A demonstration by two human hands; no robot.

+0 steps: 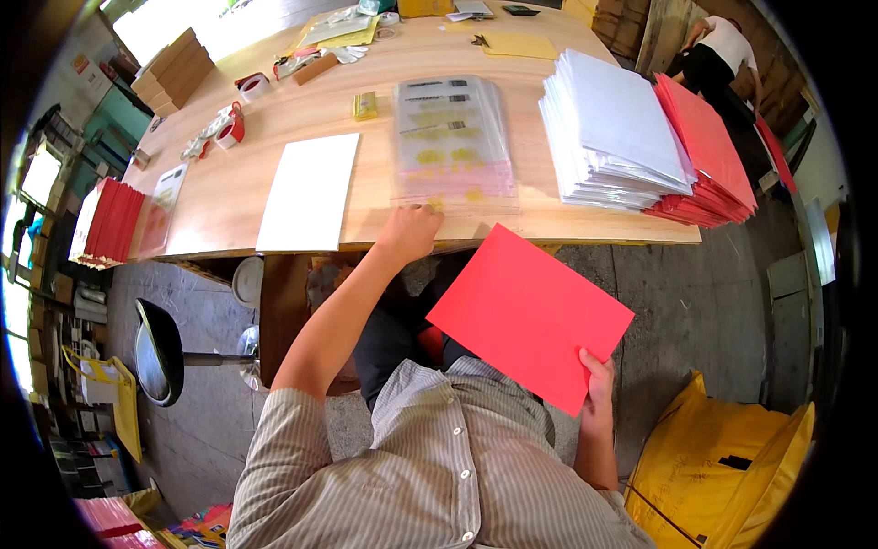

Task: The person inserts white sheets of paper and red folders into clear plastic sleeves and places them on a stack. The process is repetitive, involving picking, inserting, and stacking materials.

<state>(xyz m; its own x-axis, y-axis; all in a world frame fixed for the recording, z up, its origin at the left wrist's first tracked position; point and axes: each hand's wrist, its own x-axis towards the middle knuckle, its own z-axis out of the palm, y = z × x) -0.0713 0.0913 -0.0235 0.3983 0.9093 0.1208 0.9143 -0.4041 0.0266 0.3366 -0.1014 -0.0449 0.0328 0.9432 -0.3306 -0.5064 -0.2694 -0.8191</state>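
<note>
A flat red sheet, perhaps a booklet or card point(532, 316), is held tilted over my lap. My right hand point(596, 377) grips its lower right edge, thumb on top. At the table's front edge my left hand point(409, 233) has its fingers curled at the near end of a stack of clear plastic bags point(455, 137). The fingertips appear to pinch the top bag's edge, though they are partly hidden. Left of the bags lies a white sheet or booklet point(309, 190). A small yellow packet point(365, 106) is just beyond it.
White packs point(613, 128) and red packs point(709, 151) are piled at the table's right. Red booklets point(108, 222) stand at the left edge. Tape rolls point(254, 88) and brown boxes point(174, 73) lie farther back. A stool point(158, 352), a yellow sack point(713, 457) and a bending person point(722, 55) surround the table.
</note>
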